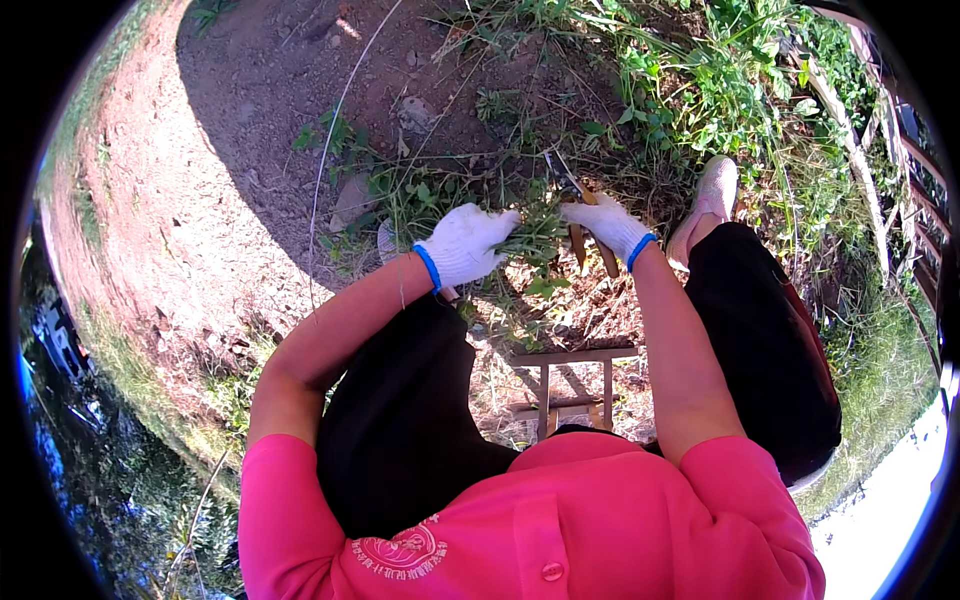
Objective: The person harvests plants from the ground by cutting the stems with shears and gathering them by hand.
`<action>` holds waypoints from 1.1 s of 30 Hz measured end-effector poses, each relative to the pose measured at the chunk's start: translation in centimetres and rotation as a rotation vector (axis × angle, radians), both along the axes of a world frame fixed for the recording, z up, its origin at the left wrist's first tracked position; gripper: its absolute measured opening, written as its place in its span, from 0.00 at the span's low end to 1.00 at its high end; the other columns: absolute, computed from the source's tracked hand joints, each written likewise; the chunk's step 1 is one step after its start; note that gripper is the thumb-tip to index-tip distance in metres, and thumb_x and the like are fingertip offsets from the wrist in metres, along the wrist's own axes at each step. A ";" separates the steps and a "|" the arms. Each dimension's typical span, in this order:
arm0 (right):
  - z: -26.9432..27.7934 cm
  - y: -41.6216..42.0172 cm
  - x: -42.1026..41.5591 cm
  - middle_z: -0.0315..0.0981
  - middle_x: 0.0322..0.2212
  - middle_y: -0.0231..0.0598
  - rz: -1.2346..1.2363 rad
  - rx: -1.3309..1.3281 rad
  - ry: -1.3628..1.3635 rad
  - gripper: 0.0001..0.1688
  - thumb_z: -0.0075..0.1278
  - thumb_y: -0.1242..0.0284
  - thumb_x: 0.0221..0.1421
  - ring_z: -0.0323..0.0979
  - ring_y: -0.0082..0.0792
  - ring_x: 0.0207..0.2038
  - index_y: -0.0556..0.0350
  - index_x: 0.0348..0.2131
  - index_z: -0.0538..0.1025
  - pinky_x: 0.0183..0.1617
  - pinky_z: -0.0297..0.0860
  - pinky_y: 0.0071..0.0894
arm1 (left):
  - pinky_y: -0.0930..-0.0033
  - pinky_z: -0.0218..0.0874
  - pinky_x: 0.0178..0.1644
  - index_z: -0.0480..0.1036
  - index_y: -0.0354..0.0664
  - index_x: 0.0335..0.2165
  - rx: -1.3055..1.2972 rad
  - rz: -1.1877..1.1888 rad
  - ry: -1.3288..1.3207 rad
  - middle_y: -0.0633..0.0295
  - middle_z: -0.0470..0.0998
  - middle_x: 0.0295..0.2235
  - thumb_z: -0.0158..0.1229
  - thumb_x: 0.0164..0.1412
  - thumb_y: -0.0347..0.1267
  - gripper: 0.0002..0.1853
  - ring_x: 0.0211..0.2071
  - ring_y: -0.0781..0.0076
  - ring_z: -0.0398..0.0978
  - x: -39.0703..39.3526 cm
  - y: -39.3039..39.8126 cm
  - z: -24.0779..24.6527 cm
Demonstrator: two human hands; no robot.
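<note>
My left hand (469, 244), in a white knit glove with a blue cuff, is closed on a bunch of green weeds (531, 231). To its right my right hand (607, 223), gloved the same way, holds a pair of garden shears (606, 256) with orange-brown handles. The handles point down towards me and the narrow metal blades point up and away. The weeds lie between the two hands, just left of the shears. Some of my fingertips are hidden by the leaves and the tool.
A wooden frame, perhaps a low stool (576, 356), stands between my legs. Stones (352, 201) lie in the soil on the left. Leafy plants (667, 105) grow at the upper right, before a branch fence (851, 142). A long thin stem arches up on the left.
</note>
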State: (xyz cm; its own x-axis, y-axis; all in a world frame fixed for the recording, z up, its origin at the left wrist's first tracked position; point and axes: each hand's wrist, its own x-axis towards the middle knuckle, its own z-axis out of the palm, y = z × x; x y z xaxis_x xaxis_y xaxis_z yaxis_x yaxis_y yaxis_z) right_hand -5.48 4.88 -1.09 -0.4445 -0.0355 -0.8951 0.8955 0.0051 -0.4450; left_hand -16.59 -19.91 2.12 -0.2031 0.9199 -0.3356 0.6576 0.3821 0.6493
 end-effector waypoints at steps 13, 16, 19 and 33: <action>0.2 0.2 -1.9 0.81 0.24 0.41 0.176 -0.254 -0.048 0.24 0.56 0.53 0.57 0.70 0.30 0.14 0.58 0.30 0.77 0.22 0.69 0.26 | 0.49 0.58 0.60 0.66 0.41 0.55 0.154 0.108 0.505 0.50 0.75 0.44 0.72 0.44 0.42 0.41 0.50 0.47 0.71 -5.2 -1.9 -1.9; -0.8 -0.6 -1.0 0.81 0.25 0.40 0.041 -0.241 -0.050 0.23 0.57 0.54 0.57 0.74 0.30 0.23 0.57 0.30 0.78 0.32 0.71 0.29 | 0.47 0.53 0.64 0.63 0.37 0.58 0.060 0.066 0.534 0.47 0.75 0.46 0.74 0.39 0.49 0.51 0.53 0.46 0.70 -6.2 -0.8 -2.4; -1.1 -0.4 0.5 0.80 0.25 0.39 0.105 -0.218 0.013 0.22 0.57 0.55 0.58 0.76 0.30 0.28 0.58 0.30 0.79 0.39 0.70 0.30 | 0.49 0.52 0.66 0.66 0.36 0.54 -0.233 0.001 0.432 0.46 0.77 0.43 0.72 0.40 0.55 0.49 0.50 0.48 0.73 -6.0 -0.2 -3.1; -0.8 0.0 -2.4 0.80 0.27 0.40 0.234 -0.210 -0.023 0.22 0.59 0.57 0.58 0.76 0.31 0.31 0.61 0.30 0.79 0.42 0.70 0.32 | 0.52 0.63 0.46 0.78 0.47 0.28 -0.330 0.001 0.518 0.55 0.77 0.35 0.55 0.50 0.37 0.09 0.39 0.53 0.75 -7.1 -0.2 -4.7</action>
